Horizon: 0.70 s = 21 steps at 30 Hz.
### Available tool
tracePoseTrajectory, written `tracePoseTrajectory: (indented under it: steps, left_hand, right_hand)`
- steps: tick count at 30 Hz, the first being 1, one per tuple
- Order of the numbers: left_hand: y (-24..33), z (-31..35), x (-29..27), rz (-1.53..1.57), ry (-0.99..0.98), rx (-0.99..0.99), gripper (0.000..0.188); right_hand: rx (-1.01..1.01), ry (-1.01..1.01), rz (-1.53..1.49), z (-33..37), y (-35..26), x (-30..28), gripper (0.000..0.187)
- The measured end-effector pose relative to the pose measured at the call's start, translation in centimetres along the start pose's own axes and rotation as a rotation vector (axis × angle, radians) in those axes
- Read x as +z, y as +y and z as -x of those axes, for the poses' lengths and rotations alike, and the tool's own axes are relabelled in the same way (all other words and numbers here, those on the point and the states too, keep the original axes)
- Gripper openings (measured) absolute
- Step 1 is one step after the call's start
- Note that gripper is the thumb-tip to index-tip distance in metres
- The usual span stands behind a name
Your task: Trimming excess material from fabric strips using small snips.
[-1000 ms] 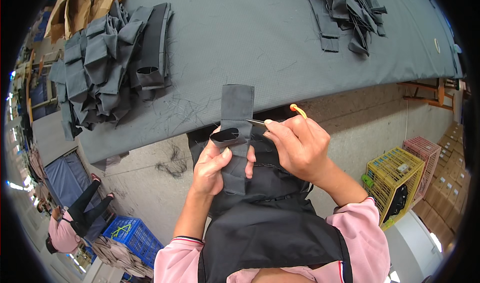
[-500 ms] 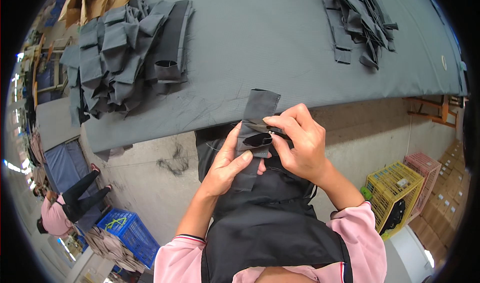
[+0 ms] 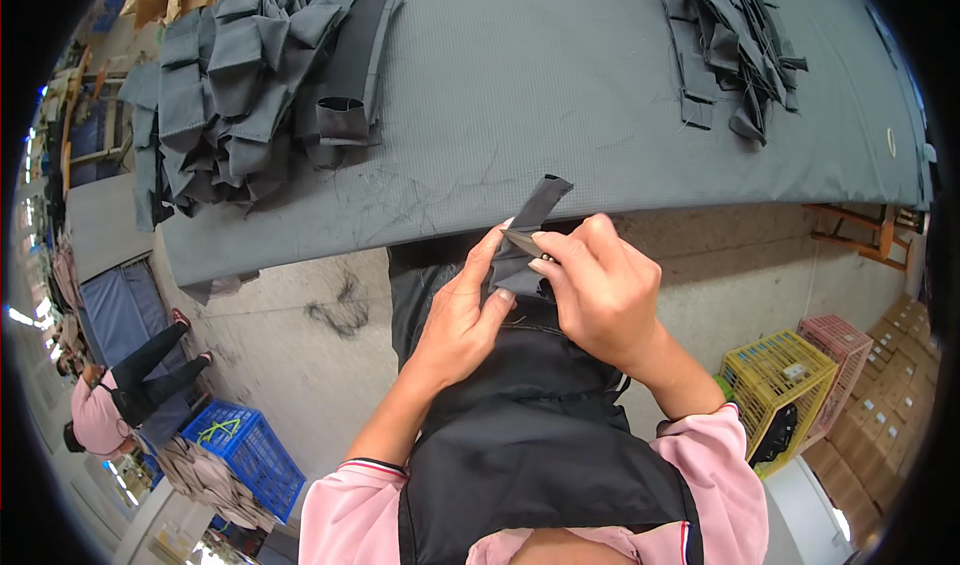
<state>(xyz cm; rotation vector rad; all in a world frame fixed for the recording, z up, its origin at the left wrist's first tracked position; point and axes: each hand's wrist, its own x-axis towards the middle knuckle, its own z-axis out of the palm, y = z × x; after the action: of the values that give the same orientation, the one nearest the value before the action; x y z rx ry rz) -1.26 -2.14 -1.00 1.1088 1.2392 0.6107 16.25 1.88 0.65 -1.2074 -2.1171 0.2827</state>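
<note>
We hold a dark gray fabric strip (image 3: 543,203) in front of our body, just past the near edge of a gray-covered table (image 3: 520,85), its upper end slanting up to the right. Our left hand (image 3: 460,320) is partly curled, thumb and fingers pinching the strip from the left. Our right hand (image 3: 610,295) is closed around a small pointed metal tool (image 3: 520,242), whose tip lies against the strip near our left fingertips; the grip hides the rest of it. Below both hands we wear a black apron (image 3: 540,465). On the table, we see a large heap of folded gray pieces (image 3: 235,70) at the left and a smaller bundle of gray strips (image 3: 727,45) at the far right.
</note>
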Motion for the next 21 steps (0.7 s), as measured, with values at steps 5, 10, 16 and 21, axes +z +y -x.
tracePoseTrajectory:
  steps: [5, 10, 16, 21]
  left_hand:
    - [-0.8, -0.8, -0.3, 0.721, -0.119, -0.068, 0.064]
    - [1.0, -3.1, -2.1, 1.083, 0.038, -0.080, 0.029]
    - [1.2, -4.6, -2.7, 0.994, 0.121, 0.000, 0.028]
    - [1.7, -4.5, -2.5, 0.964, 0.188, -0.021, 0.037]
  right_hand:
    - [0.749, -0.055, -0.882, 0.8, 1.4, 0.8, 0.018]
    - [0.471, -0.153, -0.587, 2.9, -1.3, -1.7, 0.024]
    - [0.278, -0.171, -0.396, 4.6, -2.3, -0.7, 0.027]
    - [0.109, -0.153, -0.264, 4.1, -2.0, -0.2, 0.029]
